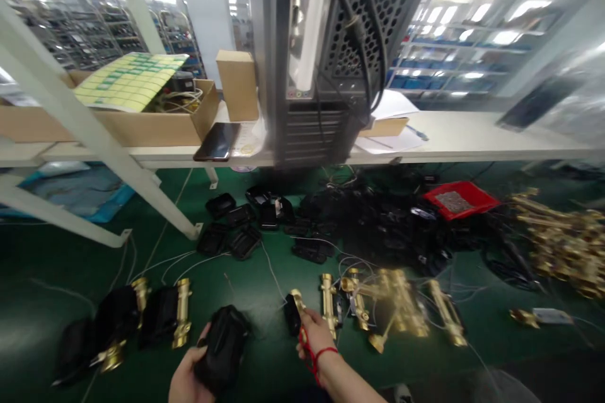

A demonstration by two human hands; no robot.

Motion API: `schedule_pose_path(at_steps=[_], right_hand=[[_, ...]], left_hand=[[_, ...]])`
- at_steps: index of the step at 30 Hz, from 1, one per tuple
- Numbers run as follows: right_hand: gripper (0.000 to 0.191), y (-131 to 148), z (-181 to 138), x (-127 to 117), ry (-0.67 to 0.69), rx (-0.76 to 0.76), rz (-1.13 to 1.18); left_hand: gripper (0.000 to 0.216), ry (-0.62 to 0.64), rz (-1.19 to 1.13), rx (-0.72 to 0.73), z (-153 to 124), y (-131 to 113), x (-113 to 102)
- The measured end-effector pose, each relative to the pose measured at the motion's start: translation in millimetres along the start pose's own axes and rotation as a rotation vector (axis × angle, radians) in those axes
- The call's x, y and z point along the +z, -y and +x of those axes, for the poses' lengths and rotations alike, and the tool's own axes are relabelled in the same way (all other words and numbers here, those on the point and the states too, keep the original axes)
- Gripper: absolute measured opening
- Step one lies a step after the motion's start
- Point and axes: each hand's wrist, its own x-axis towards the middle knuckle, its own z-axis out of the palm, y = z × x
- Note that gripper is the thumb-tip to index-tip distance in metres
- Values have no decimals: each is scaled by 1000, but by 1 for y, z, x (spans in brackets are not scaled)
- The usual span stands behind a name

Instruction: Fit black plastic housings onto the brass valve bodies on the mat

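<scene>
My left hand [189, 374] grips a black plastic housing [222, 346] low over the green mat. My right hand [314, 332], with a red string round the wrist, closes on a brass fitting with a black part [295, 312] on it. Just right of that hand lie several more brass fittings [387, 305] with thin white wires. To the left, two assembled units, brass fittings in black housings [163, 315], lie side by side.
A heap of black plastic covers [378, 227] and a red tray [460, 199] sit further back. More brass parts [562, 242] pile at the right. Above runs a white shelf [472, 138] holding a cardboard box [142, 116], a phone [218, 141] and a computer tower [331, 56].
</scene>
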Motion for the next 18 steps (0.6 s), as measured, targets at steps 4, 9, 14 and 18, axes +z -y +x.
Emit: schedule_pose_path(at_steps=[4, 9, 14, 18], right_hand=[[29, 1, 1, 0, 41, -4, -69], [29, 0, -3, 3, 79, 20, -59], [27, -5, -3, 4, 64, 79, -28], [27, -10, 1, 3, 43, 105, 13]], left_hand=[[49, 225, -363, -162, -22, -7, 8], [41, 292, -487, -209, -35, -5, 25], [49, 145, -361, -201, -38, -3, 48], [54, 84, 251, -29, -30, 0, 47]])
